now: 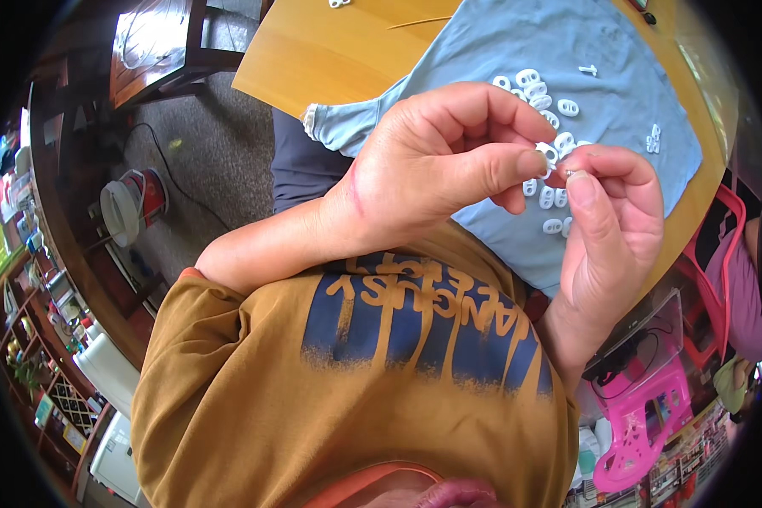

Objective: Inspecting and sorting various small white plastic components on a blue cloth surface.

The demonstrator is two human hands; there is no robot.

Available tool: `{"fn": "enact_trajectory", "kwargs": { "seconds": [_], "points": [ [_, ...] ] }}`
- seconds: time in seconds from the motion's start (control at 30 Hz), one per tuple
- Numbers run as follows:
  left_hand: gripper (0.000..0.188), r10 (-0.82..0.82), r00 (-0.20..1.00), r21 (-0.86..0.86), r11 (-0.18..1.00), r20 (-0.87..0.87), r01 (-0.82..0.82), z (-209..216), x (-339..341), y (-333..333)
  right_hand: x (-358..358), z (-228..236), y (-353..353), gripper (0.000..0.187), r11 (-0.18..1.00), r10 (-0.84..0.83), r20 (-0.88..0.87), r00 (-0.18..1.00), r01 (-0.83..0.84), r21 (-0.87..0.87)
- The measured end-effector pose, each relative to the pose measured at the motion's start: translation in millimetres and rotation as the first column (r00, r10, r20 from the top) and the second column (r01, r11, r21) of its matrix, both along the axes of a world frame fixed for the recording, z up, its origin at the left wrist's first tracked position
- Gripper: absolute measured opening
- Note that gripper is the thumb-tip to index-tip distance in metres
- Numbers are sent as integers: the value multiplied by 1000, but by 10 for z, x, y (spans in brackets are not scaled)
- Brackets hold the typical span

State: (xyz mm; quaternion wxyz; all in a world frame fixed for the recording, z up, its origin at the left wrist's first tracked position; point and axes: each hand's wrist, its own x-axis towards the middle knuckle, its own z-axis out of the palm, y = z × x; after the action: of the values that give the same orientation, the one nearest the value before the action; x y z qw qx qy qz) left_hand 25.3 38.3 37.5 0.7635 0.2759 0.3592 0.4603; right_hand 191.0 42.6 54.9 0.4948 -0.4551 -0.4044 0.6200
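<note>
My left hand (432, 157) pinches a small white plastic piece with holes (549, 154) between thumb and forefinger, over the light blue cloth. Close against it, my right hand (611, 212) pinches a tiny metallic piece (570, 173) between thumb and fingertip; its exact kind is too small to tell. Under and around my hands lie several white oval plastic pieces with two holes (568, 108), looking like cord locks. Part of that pile is hidden by my fingers. Farther right on the cloth are a small T-shaped white piece (588, 70) and a little cluster of white parts (654, 139).
The light blue cloth (449, 63) covers much of the yellow wooden table (313, 51), its edge hanging toward my lap. A thin brown stick (419, 23) lies on the table. Pink plastic stool (639, 423) at lower right; white bucket (120, 213) on the floor at left.
</note>
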Motion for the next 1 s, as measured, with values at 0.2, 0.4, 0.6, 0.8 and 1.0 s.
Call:
{"fn": "enact_trajectory", "kwargs": {
  "seconds": [0.2,0.4,0.6,0.8,1.0],
  "points": [
    [21,5,999,22,1000,-37,-4,27,5,-16,-20,-2,-22,18,1000,10,13,1000,-10,15],
    [20,2,998,46,999,-65,1,21,4,-8,-35,6,-19,17,1000,15,29,999,-15,25],
    [19,22,992,98,995,-121,-10,11,33,-17,-57,-17,-50,16,980,-52,196,979,12,199],
    [18,37,986,121,992,-165,-17,49,18,-41,-96,2,-78,18,961,-90,301,949,4,276],
    [17,29,980,131,991,-195,-3,43,25,-42,-88,-1,-81,18,955,-73,282,957,-14,296]
  ]
}}
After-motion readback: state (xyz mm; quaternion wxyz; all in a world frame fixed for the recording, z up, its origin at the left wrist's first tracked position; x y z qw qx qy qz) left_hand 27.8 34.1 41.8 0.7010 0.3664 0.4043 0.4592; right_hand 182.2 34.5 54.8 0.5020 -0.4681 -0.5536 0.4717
